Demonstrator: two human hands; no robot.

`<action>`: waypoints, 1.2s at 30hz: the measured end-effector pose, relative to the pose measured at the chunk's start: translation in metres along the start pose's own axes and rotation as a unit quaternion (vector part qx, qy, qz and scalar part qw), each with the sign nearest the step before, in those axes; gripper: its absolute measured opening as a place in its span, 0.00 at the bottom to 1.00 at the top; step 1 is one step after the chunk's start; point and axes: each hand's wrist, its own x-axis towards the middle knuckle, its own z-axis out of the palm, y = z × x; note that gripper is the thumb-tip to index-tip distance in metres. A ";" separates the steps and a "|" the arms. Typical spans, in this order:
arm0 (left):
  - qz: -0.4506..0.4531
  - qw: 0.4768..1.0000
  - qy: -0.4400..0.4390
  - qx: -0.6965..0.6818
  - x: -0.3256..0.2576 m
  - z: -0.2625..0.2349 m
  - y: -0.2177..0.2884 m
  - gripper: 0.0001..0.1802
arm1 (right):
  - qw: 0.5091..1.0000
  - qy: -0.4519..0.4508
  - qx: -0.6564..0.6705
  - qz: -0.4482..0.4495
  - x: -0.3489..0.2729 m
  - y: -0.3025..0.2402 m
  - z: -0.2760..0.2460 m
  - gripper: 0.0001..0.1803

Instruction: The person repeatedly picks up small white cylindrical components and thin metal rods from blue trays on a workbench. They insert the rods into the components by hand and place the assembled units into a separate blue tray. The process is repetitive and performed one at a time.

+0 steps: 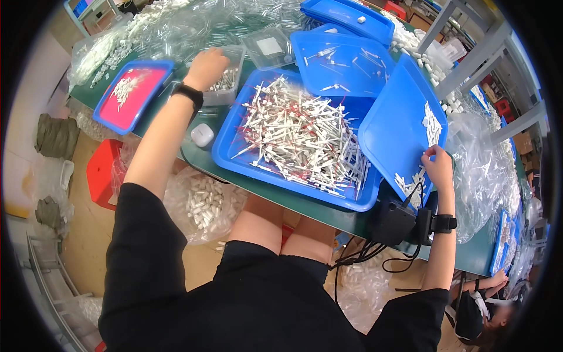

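My left hand [206,69] is over the near-left side of a clear plastic box [239,73] that holds small white pieces. Its fingers are curled and their tips hidden. On the right, my right hand [438,167] has thumb and forefinger brought together at the edge of a tilted blue tray [390,126]. Small white sticks [432,124] lie beside it on that tray; anything between the fingertips is too small to make out. Between my hands, a deep blue tray [229,146] holds a large heap of white tubes [299,132] with thin red parts.
A blue tray with a red-pink base [114,108] sits at the left. Near the table's front edge lies a white rounded case [202,135]. Clear tubes [182,32] pile up at the back. A black box with cables [392,222] hangs at the front right. Another person [478,317] works far right.
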 end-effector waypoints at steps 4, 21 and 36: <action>0.006 1.000 0.015 -0.022 0.006 -0.025 -0.011 0.04 | 0.993 0.058 0.100 -0.001 0.011 0.023 0.003 0.13; -0.057 0.560 0.084 -0.822 -0.054 -0.175 0.146 0.12 | 0.878 -0.027 0.453 -0.152 -0.083 -0.133 -0.099 0.19; -0.002 0.461 -0.022 -0.887 -0.061 -0.187 0.229 0.12 | 0.882 -0.209 0.413 -0.085 -0.104 -0.181 -0.093 0.04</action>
